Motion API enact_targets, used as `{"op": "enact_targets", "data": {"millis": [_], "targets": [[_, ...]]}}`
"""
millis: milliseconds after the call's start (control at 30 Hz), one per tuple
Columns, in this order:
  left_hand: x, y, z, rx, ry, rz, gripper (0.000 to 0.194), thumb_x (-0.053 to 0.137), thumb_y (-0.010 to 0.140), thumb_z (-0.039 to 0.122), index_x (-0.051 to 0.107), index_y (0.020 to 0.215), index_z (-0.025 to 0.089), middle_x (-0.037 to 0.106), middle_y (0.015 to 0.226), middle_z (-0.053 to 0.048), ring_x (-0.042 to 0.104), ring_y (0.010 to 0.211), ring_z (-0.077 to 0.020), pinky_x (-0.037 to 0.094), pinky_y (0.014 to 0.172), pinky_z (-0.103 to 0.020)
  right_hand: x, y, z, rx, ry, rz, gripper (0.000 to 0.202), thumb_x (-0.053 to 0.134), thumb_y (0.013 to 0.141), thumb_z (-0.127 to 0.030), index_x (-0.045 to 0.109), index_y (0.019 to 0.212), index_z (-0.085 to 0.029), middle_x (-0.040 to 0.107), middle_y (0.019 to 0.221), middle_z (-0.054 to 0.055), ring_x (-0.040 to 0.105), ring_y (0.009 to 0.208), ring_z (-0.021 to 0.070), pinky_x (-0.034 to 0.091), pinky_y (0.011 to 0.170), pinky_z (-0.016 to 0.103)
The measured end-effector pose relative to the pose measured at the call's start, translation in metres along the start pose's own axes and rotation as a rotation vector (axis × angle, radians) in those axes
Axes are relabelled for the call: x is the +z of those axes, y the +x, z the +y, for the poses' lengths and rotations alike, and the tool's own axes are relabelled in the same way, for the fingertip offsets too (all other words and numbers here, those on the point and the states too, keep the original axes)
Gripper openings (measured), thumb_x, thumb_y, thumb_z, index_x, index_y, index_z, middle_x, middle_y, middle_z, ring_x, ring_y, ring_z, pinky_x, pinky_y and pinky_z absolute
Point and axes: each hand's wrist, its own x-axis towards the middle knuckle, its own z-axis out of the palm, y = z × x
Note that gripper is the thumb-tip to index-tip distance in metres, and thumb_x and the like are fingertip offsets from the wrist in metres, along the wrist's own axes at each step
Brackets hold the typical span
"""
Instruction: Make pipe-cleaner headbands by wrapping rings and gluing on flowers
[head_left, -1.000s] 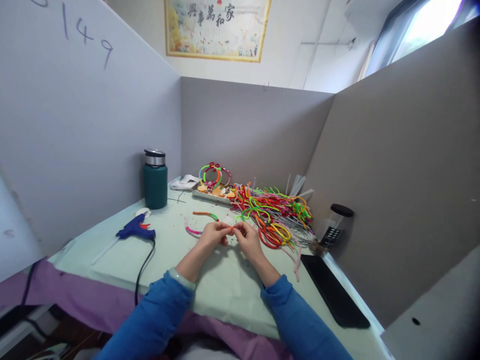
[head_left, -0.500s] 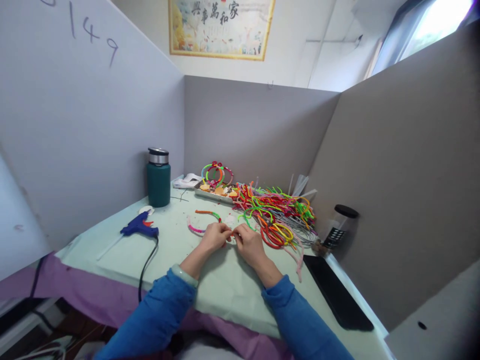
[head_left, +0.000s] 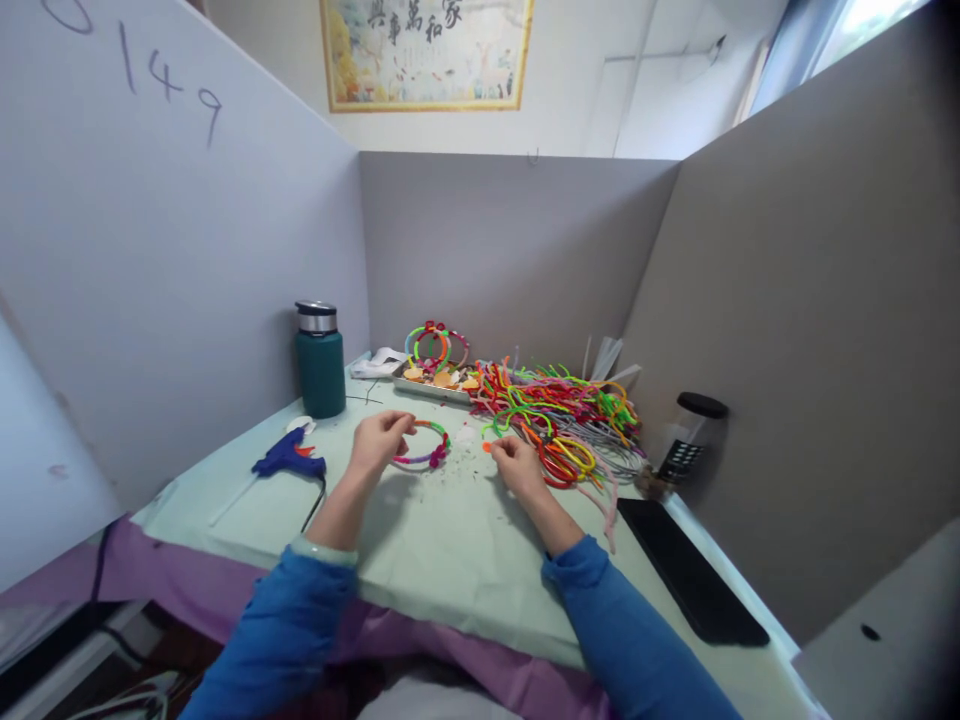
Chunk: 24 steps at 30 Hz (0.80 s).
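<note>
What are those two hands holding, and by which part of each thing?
The left hand pinches the colourful ring by its left side. The right hand holds a small orange piece, too small to tell by which part.

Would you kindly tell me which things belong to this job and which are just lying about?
Likely in the job:
- colourful ring, in the left hand
- orange piece, in the right hand
- fuzzy stems
- glue gun

Seemingly just lying about:
- green bottle
- black-lidded jar
- flat black object
</note>
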Motion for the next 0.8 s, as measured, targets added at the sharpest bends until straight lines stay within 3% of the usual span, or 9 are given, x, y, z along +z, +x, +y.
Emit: {"op": "enact_targets", "data": {"millis": [100, 200, 267, 333, 500, 633, 800], "targets": [[-0.015, 0.003, -0.002, 0.037, 0.348, -0.045, 0.020, 0.059, 0.069, 0.031, 0.071, 0.080, 0.019, 0.069, 0.072, -0.005, 0.058, 0.053, -0.0142, 0.042, 0.053, -0.023, 0.003, 0.000, 0.002, 0.003, 0.029, -0.019, 0.014, 0.054, 0.064, -0.031, 0.058, 0.061, -0.018, 0.054, 0.053, -0.002, 0.047, 0.052, 0.0139, 0.036, 0.051, 0.025], [-0.014, 0.001, -0.013, 0.108, 0.674, -0.129, 0.019, 0.064, 0.062, 0.020, 0.073, 0.079, 0.022, 0.071, 0.087, -0.007, 0.063, 0.079, -0.0210, 0.043, 0.068, -0.025, 0.007, -0.002, 0.005, -0.019, 0.033, -0.035, 0.013, 0.055, 0.064, -0.030, 0.059, 0.061, -0.018, 0.055, 0.054, -0.001, 0.048, 0.053, 0.0139, 0.036, 0.051, 0.024], [-0.010, 0.000, -0.021, 0.150, 0.777, -0.176, 0.020, 0.064, 0.061, 0.018, 0.073, 0.079, 0.022, 0.070, 0.097, -0.009, 0.062, 0.090, -0.0240, 0.042, 0.073, -0.026, 0.009, -0.003, 0.008, -0.023, 0.035, -0.055, 0.013, 0.055, 0.065, -0.029, 0.059, 0.062, -0.018, 0.056, 0.055, -0.001, 0.048, 0.054, 0.0137, 0.036, 0.051, 0.024], [-0.006, -0.002, -0.025, 0.167, 0.819, -0.196, 0.017, 0.061, 0.065, 0.017, 0.073, 0.075, 0.022, 0.071, 0.092, -0.010, 0.062, 0.088, -0.0244, 0.041, 0.073, -0.027, 0.011, -0.005, 0.009, -0.032, 0.040, -0.073, 0.012, 0.056, 0.065, -0.028, 0.059, 0.062, -0.018, 0.056, 0.056, -0.001, 0.049, 0.054, 0.0132, 0.036, 0.051, 0.023], [0.004, -0.005, -0.022, 0.225, 0.569, -0.146, 0.015, 0.056, 0.072, 0.025, 0.070, 0.071, 0.019, 0.068, 0.067, -0.006, 0.061, 0.068, -0.0197, 0.041, 0.064, -0.026, 0.021, -0.011, -0.001, -0.038, 0.190, -0.100, 0.013, 0.058, 0.068, -0.029, 0.058, 0.064, -0.017, 0.050, 0.052, -0.004, 0.043, 0.048, 0.0104, 0.033, 0.045, 0.022], [0.017, -0.009, -0.019, 0.091, 0.198, -0.143, 0.016, 0.058, 0.071, 0.032, 0.064, 0.074, 0.017, 0.064, 0.062, -0.002, 0.060, 0.056, -0.0159, 0.044, 0.052, -0.024, 0.039, -0.021, -0.022, 0.023, 0.423, -0.140, 0.018, 0.061, 0.069, -0.035, 0.058, 0.068, -0.017, 0.046, 0.049, -0.006, 0.038, 0.042, 0.0081, 0.030, 0.041, 0.021], [0.032, -0.013, -0.020, 0.023, -0.107, -0.172, 0.023, 0.063, 0.068, 0.037, 0.060, 0.076, 0.015, 0.061, 0.059, -0.001, 0.059, 0.052, -0.0140, 0.048, 0.051, -0.025, 0.063, -0.031, -0.042, 0.117, 0.549, -0.088, 0.020, 0.062, 0.067, -0.036, 0.057, 0.066, -0.017, 0.047, 0.050, -0.006, 0.037, 0.042, 0.0072, 0.029, 0.040, 0.021]]}}
